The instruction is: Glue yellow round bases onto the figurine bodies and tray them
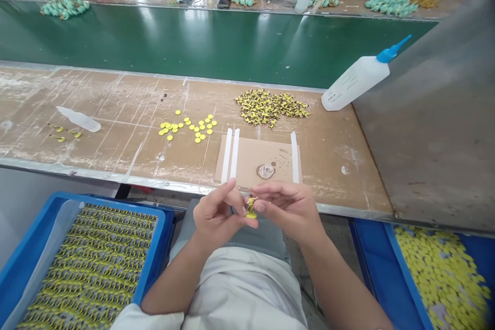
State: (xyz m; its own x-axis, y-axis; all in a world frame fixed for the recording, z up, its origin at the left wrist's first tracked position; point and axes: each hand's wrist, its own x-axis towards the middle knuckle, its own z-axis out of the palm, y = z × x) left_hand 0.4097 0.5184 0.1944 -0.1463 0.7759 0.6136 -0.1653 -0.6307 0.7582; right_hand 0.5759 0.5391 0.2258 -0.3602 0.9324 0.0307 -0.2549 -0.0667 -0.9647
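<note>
Between my two hands is a small yellow figurine (251, 206) with a dark top, upright on a round yellow base. My left hand (218, 211) pinches it low, around the base. The fingertips of my right hand (288, 209) close on its upper part from the other side. Just beyond my hands lies a cardboard sheet (251, 160) with white tape strips and a round whitish glue-like blob (265, 171). Behind the sheet is a heap of yellow and dark figurines (268, 107). Loose yellow discs (201, 128) are scattered to its left.
A white bottle with a blue nozzle (356, 82) leans against the grey panel (433, 113) at right. Blue trays hold rows of figurines (93, 263) at lower left and yellow discs (444, 273) at lower right. Across the green belt (174, 41), other people's hands work among turquoise pieces (65, 4).
</note>
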